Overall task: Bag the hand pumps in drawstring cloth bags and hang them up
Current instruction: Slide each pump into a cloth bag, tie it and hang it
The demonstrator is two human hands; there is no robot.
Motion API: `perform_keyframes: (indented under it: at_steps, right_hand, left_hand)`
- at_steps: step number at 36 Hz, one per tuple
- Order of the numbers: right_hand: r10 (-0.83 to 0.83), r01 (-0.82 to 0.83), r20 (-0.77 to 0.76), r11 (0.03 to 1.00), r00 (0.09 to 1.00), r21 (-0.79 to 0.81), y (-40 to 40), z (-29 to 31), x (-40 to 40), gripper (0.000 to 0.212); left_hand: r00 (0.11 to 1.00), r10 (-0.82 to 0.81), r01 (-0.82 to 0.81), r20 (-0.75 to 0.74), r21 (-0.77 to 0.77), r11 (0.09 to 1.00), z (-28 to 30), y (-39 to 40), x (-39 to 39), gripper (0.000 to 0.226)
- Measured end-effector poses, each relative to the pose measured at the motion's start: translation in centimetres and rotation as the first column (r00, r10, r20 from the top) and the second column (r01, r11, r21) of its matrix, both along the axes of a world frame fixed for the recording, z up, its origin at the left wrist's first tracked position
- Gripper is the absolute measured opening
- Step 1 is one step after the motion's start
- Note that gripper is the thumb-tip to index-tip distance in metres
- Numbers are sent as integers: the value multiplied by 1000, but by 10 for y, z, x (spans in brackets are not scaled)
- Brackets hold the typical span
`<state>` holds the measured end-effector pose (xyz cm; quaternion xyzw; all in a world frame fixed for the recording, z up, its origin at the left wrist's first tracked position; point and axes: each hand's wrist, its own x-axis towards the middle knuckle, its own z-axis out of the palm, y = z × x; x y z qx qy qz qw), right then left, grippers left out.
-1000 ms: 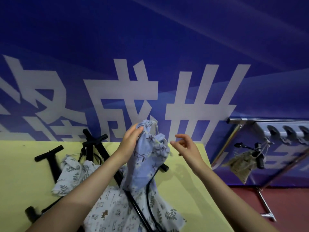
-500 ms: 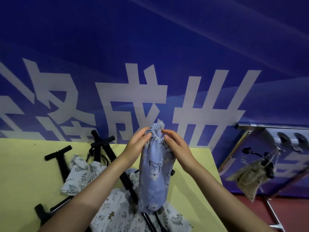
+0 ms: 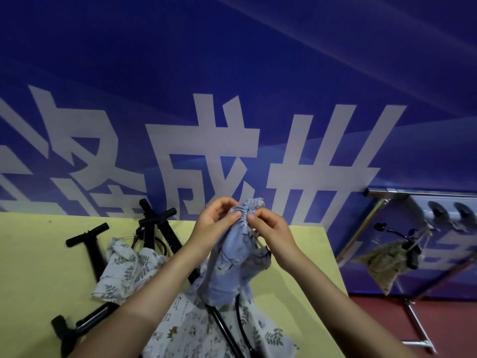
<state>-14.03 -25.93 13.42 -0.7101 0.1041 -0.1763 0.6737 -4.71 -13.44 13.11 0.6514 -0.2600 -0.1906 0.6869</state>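
While one bagged pump [image 3: 387,257] already hangs by its cord from the metal rack [image 3: 423,193], well off to the right of our grip, we judge ourselves only partway through: that is the single finished one we can see. We hold the blue drawstring bag [image 3: 232,257] between both hands above the yellow worktop [image 3: 38,267], our left hand [image 3: 214,223] pinching the gathered neck from one side and our right hand [image 3: 268,226] pinching it from the other, so each grip is clamped on the cloth just under the ruffled mouth. The mouth looks cinched nearly closed. The bag stands roughly upright, its long axis running from our grip down toward us, mouth pointing up and away, closed bottom hanging just below our wrists; a dark end pokes out at its right side, which we take for part of the pump inside, though we cannot tell how it lies. What is left, as we judge it, is to finish drawing the string and carry this bag over to the rack. Below and left of our grip, bare black pumps [image 3: 95,244] lie on the worktop among loose leaf-print bags [image 3: 126,270], still to be bagged and hung.
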Motion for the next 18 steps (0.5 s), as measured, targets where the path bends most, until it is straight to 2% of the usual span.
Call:
perform_keyframes:
  at_steps: [7, 13, 18]
  right_hand:
    - [-38, 38, 4, 996, 999, 80, 1, 2, 1, 21]
    - [-66, 64, 13, 992, 998, 104, 1, 3, 3, 20]
    - [-54, 54, -10, 988, 999, 143, 0, 1, 3, 18]
  left_hand:
    - [982, 147, -155, 122, 58, 986, -2, -4, 0, 11]
    - [997, -5, -2, 78, 99, 995, 6, -2, -8, 16]
    - [999, -26, 21, 41, 122, 992, 6, 0, -9, 10]
